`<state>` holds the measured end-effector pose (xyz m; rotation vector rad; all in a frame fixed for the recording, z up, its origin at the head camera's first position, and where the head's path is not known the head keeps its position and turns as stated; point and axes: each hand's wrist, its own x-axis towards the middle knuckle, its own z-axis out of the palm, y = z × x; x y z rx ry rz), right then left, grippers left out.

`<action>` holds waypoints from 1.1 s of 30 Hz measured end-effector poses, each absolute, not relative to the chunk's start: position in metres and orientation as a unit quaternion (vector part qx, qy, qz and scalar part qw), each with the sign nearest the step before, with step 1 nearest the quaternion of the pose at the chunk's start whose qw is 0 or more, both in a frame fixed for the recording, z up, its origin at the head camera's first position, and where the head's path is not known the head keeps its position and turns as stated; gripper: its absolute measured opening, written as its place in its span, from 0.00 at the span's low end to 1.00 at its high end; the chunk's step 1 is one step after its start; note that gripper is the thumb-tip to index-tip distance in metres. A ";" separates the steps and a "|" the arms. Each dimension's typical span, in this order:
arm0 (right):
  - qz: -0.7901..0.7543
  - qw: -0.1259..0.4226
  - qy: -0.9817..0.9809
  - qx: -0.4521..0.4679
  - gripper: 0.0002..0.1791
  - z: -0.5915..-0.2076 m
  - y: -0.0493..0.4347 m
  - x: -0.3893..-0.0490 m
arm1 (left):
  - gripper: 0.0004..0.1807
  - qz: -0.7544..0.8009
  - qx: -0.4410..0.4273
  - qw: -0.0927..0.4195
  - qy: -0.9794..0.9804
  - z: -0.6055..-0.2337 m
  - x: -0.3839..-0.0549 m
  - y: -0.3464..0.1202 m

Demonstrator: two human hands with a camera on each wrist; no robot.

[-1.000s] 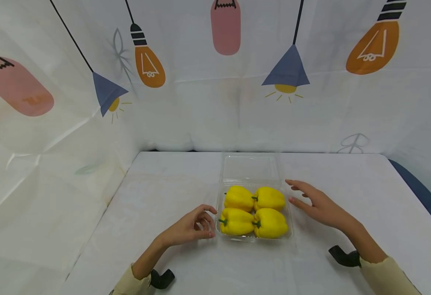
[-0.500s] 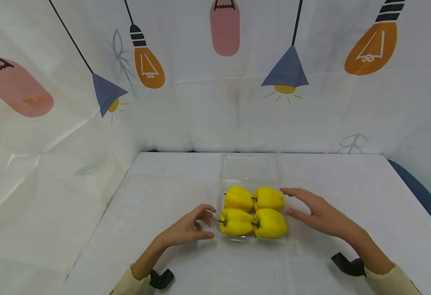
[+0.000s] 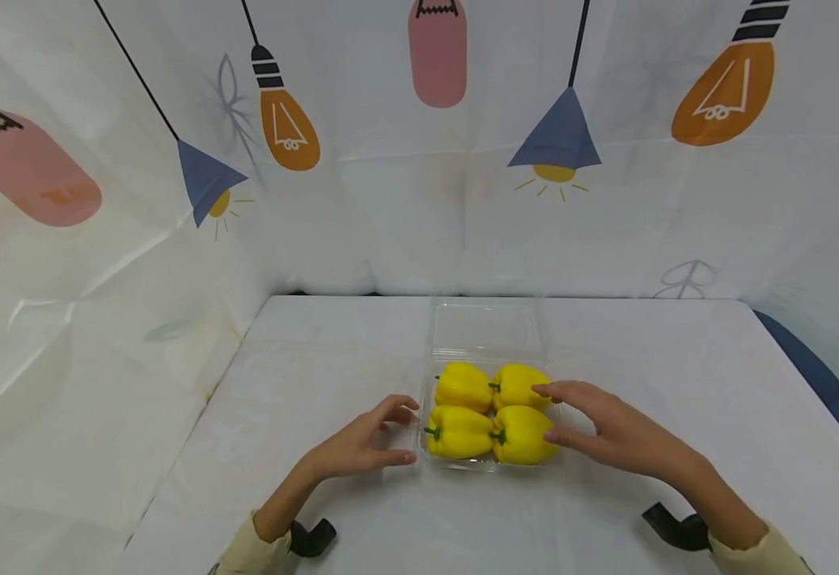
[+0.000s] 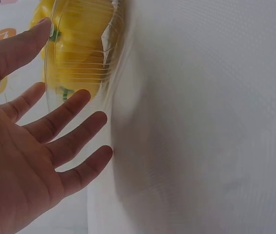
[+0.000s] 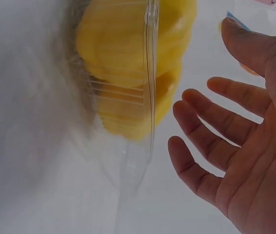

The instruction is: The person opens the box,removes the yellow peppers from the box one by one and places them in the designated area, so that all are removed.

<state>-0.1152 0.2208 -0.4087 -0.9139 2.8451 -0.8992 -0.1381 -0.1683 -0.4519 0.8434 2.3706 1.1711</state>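
Note:
A clear plastic clamshell container (image 3: pixel 487 465) lies on the table with its lid (image 3: pixel 487 326) folded back toward the wall. Several yellow bell peppers (image 3: pixel 460 432) with green stems fill its base in two rows. My left hand (image 3: pixel 363 444) is at the container's left side, fingers spread and lightly bent, holding nothing; the left wrist view shows the fingertips (image 4: pixel 96 119) close to the ribbed wall. Over the right edge hovers my right hand (image 3: pixel 616 431), thumb and fingers apart near the two right-hand peppers. In the right wrist view its fingers (image 5: pixel 196 124) appear apart from the container.
The container stands on a white table (image 3: pixel 333 351). Behind and to the left hangs a white sheet (image 3: pixel 390 216) printed with lamps and bulbs. Black curved pieces (image 3: pixel 313 538) stick out at both wrists. Something dark blue (image 3: pixel 807 367) shows beyond the table's right edge.
My right hand has moved left and slightly nearer to me, from beside the container to over its right edge. The left hand is nearly still. Peppers and container have not moved.

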 end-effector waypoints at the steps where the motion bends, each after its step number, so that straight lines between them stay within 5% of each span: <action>1: -0.286 0.008 0.911 -0.297 0.32 -0.409 0.220 -0.115 | 0.38 0.414 0.298 0.183 0.840 -0.451 -0.138 -0.168; 33: -0.240 -0.004 0.912 -0.332 0.38 -0.425 0.206 -0.118 | 0.38 0.392 0.281 0.213 0.850 -0.448 -0.140 -0.167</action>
